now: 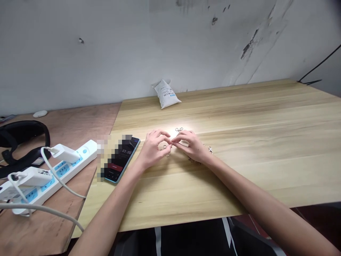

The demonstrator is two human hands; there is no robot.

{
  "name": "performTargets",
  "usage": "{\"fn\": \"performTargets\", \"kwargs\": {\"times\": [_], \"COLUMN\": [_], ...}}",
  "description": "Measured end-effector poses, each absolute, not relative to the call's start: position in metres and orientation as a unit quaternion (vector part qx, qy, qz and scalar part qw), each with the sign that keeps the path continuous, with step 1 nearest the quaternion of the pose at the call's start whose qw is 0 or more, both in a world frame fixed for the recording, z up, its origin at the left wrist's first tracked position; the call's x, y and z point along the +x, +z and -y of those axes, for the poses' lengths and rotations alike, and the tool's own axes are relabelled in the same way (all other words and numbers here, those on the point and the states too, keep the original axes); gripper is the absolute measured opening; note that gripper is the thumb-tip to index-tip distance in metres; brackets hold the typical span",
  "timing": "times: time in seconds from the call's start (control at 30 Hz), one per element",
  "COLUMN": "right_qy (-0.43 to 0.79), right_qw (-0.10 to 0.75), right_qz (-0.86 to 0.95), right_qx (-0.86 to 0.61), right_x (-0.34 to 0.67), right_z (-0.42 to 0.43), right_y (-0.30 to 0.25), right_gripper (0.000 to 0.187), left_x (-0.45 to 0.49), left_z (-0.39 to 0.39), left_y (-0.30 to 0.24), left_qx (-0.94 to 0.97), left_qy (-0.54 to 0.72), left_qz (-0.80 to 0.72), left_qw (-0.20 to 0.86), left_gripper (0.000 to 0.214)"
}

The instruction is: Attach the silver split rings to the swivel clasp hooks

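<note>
My left hand (157, 146) and my right hand (191, 145) meet fingertip to fingertip above the wooden table (255, 135). Both are pinched closed; whatever small thing sits between the fingertips is too small to make out. Beneath my left fingers lie small metal rings (167, 154). Just beyond the hands rests a pair of metal rings with a small clasp (179, 129). A metal clasp (210, 149) lies to the right of my right wrist, and more small metal pieces (195, 161) are partly hidden under that hand.
A phone (125, 156) with a timer on screen lies left of my left forearm. A white power strip (64, 170) with plugged-in chargers and cables sits on the brown board (87, 121). A black headset (26, 138) is at far left. A white plastic packet (167, 94) stands near the wall.
</note>
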State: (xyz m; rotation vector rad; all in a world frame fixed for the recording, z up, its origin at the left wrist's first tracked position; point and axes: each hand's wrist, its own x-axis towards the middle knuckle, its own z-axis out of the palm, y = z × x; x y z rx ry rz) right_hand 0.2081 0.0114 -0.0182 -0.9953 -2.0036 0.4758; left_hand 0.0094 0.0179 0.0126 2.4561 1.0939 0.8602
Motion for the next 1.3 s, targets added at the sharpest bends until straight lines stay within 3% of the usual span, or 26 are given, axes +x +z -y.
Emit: {"fn": "performTargets", "kwargs": {"times": [0.43, 0.87, 1.3], "right_qy": [0.158, 0.221, 0.219], "right_qw": [0.422, 0.419, 0.437], "right_qz": [0.808, 0.796, 0.766], "right_qx": [-0.379, -0.377, -0.418], "right_x": [0.207, 0.207, 0.204], "right_z": [-0.012, -0.006, -0.006], "right_y": [-0.019, -0.010, -0.012], "right_gripper": [0.007, 0.008, 0.011], "left_x": [0.010, 0.009, 0.011], "left_z": [-0.015, -0.018, -0.017], "left_y": [0.014, 0.016, 0.013], "left_qx": [0.849, 0.819, 0.828], "left_qy": [0.288, 0.325, 0.326], "left_qz": [-0.399, -0.417, -0.418], "left_qw": [0.191, 0.224, 0.180], "left_gripper": [0.008, 0.006, 0.008]}}
